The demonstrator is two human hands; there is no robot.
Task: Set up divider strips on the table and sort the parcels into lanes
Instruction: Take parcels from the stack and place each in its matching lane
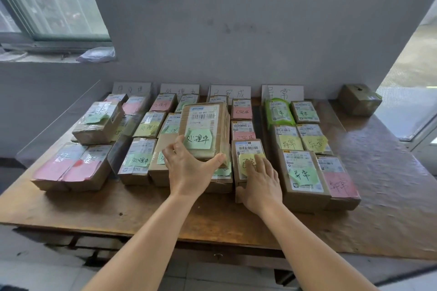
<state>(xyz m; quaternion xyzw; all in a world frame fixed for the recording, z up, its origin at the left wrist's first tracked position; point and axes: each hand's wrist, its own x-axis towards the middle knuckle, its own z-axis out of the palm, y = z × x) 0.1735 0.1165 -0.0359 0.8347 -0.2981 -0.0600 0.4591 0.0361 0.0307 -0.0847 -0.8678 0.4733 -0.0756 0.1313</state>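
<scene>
- The left hand [189, 168] grips the near end of a large brown parcel [204, 130] with a green note, thumb hooked round its near right corner and fingers at its near left. This box sits on top of other parcels in the 2nd lane from the left.
- The right hand [260, 182] lies flat, fingers straight, pressing on the near parcel with the yellow note [248, 146] in the 3rd lane; it grips nothing.
- My reading of the step: seating the top box squarely on its stack. It would go best with the box kept level, its long edges in line with the lane, and not overhanging to the right, where it nearly touches the 3rd lane.
- The flat right hand can usefully hold the neighbouring box down so it does not slide while the stack is nudged.
- I judge the sorting nearly done: 4 lanes are filled under 4 white sign cards [230, 92] propped at the far edge of the table [142, 210].
- Parcels are rectangular cardboard boxes, many wrapped in glossy clear tape that could be slippery; 1 far parcel in the right lane is a soft green pouch [279, 112].
- Clear, glossy divider strips [118, 149] stand between lanes, hard to see.
- The wooden tabletop looks worn and matte.
</scene>
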